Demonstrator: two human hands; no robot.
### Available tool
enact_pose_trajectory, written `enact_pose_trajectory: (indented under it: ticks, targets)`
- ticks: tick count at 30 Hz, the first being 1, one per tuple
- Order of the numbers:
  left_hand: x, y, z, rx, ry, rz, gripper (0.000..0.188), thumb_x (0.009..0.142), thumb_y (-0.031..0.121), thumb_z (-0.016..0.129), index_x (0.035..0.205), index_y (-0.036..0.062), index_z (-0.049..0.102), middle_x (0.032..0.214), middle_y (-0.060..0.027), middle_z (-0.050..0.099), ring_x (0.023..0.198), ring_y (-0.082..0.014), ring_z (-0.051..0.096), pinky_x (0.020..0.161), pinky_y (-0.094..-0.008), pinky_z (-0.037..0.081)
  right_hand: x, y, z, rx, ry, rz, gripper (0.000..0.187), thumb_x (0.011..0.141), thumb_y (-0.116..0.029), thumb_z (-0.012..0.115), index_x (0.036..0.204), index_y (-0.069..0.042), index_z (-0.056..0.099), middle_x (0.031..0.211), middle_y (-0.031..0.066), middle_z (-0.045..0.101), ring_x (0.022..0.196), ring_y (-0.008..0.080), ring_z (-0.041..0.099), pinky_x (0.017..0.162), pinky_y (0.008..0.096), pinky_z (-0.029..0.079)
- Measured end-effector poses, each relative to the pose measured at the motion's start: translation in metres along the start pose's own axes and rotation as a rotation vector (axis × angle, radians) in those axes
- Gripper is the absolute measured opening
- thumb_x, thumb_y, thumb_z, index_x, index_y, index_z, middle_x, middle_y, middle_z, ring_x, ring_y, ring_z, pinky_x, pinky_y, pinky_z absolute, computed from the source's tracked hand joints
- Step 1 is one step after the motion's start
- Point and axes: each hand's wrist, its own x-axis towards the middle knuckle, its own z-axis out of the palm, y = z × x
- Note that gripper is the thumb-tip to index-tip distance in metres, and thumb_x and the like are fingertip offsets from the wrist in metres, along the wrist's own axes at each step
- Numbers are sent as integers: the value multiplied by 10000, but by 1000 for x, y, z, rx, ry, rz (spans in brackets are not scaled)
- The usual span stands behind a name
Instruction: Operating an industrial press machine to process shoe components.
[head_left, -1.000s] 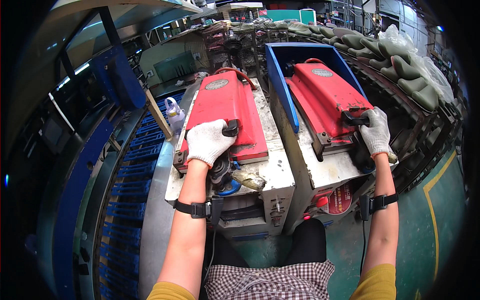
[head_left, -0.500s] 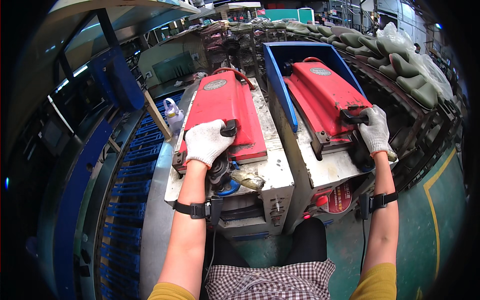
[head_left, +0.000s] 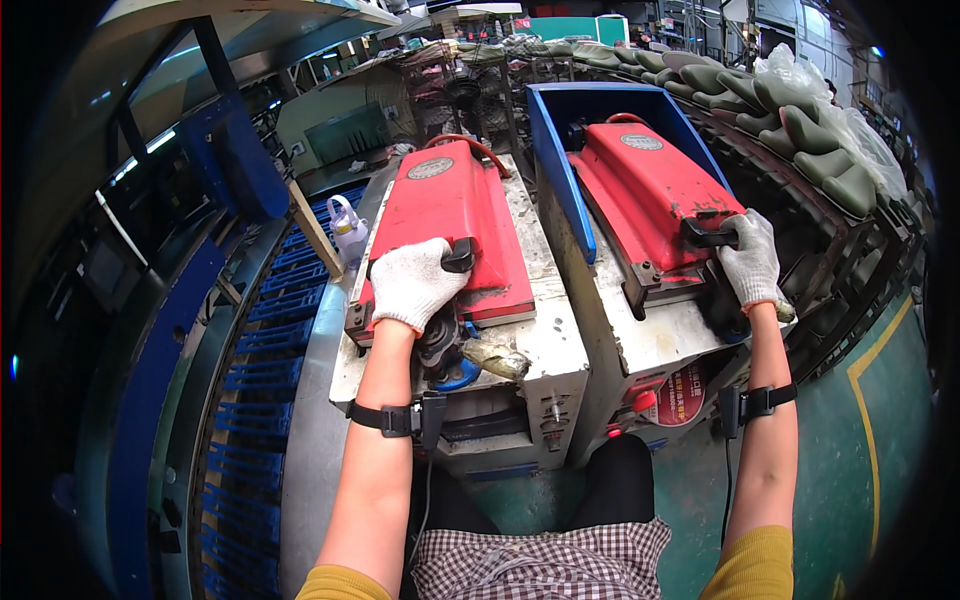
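Two red machine covers lie lowered on pale metal machine bodies in front of me. My left hand [head_left: 415,285], in a white knit glove, is closed on the black handle [head_left: 459,256] at the front of the left red cover [head_left: 440,195]. Gloved alike, my right hand [head_left: 750,258] grips the black handle [head_left: 708,234] of the right red cover [head_left: 655,180]. Below my left hand sits a dark clamp mechanism on a blue base [head_left: 458,376], with a worn, wrapped lever [head_left: 497,358] pointing right. The fingers of both hands are partly hidden.
A blue guard [head_left: 562,170] surrounds the right cover. Dark green padded pieces [head_left: 810,140] and clear plastic bags [head_left: 868,145] fill a rack at the far right. Left stands a bottle [head_left: 347,228] beside blue slatted racks [head_left: 262,390]. A red knob [head_left: 643,401] protrudes from the right machine's front.
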Motion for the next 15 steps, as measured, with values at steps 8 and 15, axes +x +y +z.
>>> enact_pose_trajectory:
  ticks: [8, 15]
  targets:
    - [0, -2, 5, -8, 46, 32, 392, 860, 555, 684, 844, 173, 769, 792, -141, 744, 765, -353, 750, 687, -473, 583, 0, 0, -1, -20, -76, 54, 234, 754, -97, 728, 987, -108, 713, 1084, 130, 684, 1213, 372, 598, 1025, 464, 508]
    - [0, 0, 0, -16, 12, 11, 378, 839, 547, 717, 867, 174, 768, 820, -127, 752, 798, -344, 752, 712, -466, 578, 0, 1, 0, -23, -100, 82, 253, 757, -96, 727, 1009, -111, 721, 1131, 140, 697, 1279, 368, 582, 1074, 461, 493]
